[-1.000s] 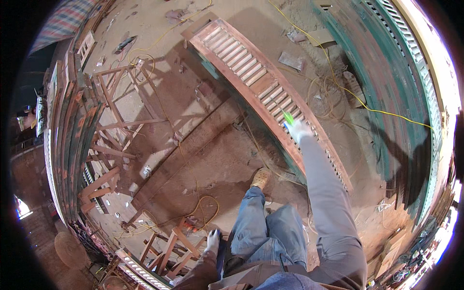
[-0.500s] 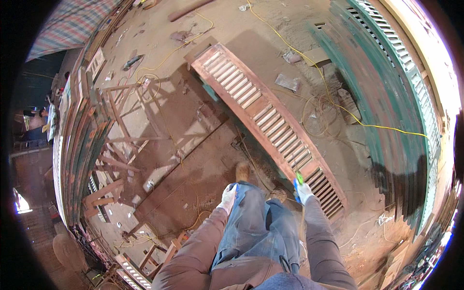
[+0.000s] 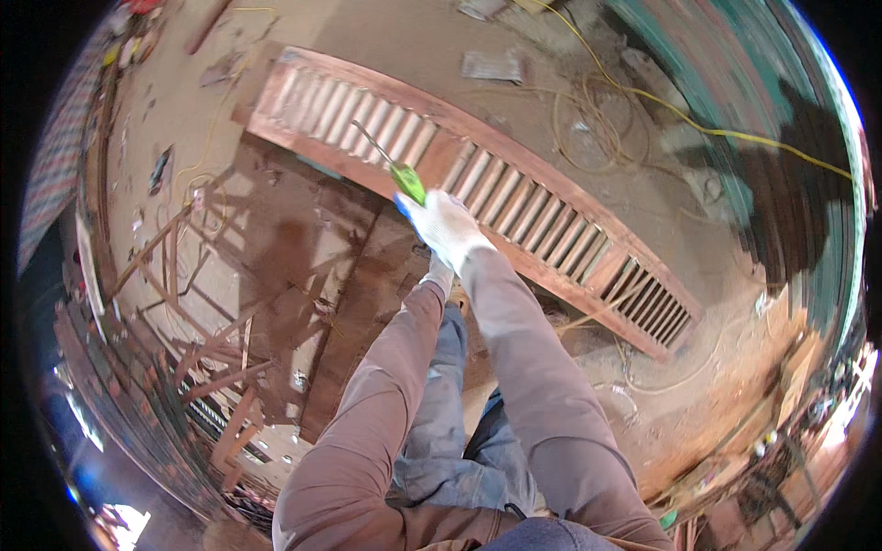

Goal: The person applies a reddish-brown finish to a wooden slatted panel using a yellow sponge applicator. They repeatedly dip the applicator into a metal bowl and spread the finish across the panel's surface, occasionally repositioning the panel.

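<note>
My right hand (image 3: pixel 447 228), in a white glove with blue at the fingers, is closed round the green handle of a screwdriver (image 3: pixel 405 181). Its thin shaft points away to the far left, over the slats of a reddish-brown louvred shutter (image 3: pixel 443 158). My left hand (image 3: pixel 440 274), also gloved in white, is just below and partly behind the right hand. The left fingers are hidden. The shutter stretches from far left to near right in front of me. Pale slats fill most of it, with dark gaps at the near right end.
Dark green louvred panels (image 3: pixel 726 69) are stacked at the far right. A yellow cord (image 3: pixel 735 135) and loose loops of hose lie beyond the shutter. Wooden frames (image 3: pixel 175 262) stand to the left, with more stacked panels (image 3: pixel 124 390) near the left edge.
My right hand has swung left with the screwdriver, from the shutter's near right part towards its middle. My left hand has moved forward beside it. The view has turned and shifted.
</note>
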### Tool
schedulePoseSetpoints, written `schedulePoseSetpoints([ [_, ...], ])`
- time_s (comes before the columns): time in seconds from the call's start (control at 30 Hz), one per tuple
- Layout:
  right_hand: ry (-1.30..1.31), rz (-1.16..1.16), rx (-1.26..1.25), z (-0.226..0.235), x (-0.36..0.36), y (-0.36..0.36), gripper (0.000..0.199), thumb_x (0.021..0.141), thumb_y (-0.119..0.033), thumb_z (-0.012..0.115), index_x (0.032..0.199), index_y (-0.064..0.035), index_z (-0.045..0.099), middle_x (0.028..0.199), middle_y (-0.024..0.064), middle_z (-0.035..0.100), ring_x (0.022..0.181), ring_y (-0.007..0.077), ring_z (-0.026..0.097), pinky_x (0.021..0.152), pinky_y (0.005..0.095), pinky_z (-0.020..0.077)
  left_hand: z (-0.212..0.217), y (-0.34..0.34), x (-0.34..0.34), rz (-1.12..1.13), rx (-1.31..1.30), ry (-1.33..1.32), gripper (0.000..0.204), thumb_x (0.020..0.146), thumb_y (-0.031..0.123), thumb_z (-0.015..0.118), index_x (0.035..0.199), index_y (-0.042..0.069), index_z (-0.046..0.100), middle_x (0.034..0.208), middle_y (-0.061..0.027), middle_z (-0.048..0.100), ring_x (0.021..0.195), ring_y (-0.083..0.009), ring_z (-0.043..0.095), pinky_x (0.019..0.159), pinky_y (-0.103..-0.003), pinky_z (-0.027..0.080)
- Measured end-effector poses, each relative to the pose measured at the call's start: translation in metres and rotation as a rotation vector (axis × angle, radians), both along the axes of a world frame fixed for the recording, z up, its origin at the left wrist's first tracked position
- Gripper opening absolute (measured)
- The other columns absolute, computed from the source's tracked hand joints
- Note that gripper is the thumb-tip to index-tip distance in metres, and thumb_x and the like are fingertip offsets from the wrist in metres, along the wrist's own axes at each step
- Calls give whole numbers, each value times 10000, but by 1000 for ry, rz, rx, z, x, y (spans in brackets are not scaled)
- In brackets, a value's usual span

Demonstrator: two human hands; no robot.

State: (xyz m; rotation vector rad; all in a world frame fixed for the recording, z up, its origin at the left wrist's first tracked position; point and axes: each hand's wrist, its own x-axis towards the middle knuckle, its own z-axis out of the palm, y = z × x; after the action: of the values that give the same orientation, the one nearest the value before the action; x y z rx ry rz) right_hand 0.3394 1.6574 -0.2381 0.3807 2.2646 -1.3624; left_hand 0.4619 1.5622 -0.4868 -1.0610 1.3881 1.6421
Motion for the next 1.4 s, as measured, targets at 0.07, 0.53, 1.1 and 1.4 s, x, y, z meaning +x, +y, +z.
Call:
schedulePoseSetpoints([
  [0.07,-85,-52,-63,-17,52,38,577,962,-560,519,1103,-11,627,952,217,652,871,347,611,759,450,461,-15,6,-2,25,2,-59,633,835,424,767,1294,54,539,1125,-51,641,966,-216,611,756,-387,501],
  [0.53,-667,-1593,83,-5,530,247,451,939,-593,588,934,-142,581,663,40,581,401,107,443,346,275,367,-60,82,21,362,-118,-74,1193,679,535,889,1469,25,155,1376,-148,455,1166,-259,546,984,-437,494],
  [1.1,160,-334,928,-223,273,300,601,859,-403,671,1275,18,567,1443,207,505,1343,385,460,1146,484,327,-70,88,30,249,122,193,704,904,563,648,1406,103,469,1329,-90,563,1197,-275,564,1040,-435,461],
  [1.4,119,-307,805,-246,175,330,584,837,-551,651,1183,-82,617,1281,133,598,1247,306,530,1108,548,290,-67,78,25,137,162,258,783,898,591,643,1465,103,413,1424,-89,499,1245,-256,537,1054,-426,452],
])
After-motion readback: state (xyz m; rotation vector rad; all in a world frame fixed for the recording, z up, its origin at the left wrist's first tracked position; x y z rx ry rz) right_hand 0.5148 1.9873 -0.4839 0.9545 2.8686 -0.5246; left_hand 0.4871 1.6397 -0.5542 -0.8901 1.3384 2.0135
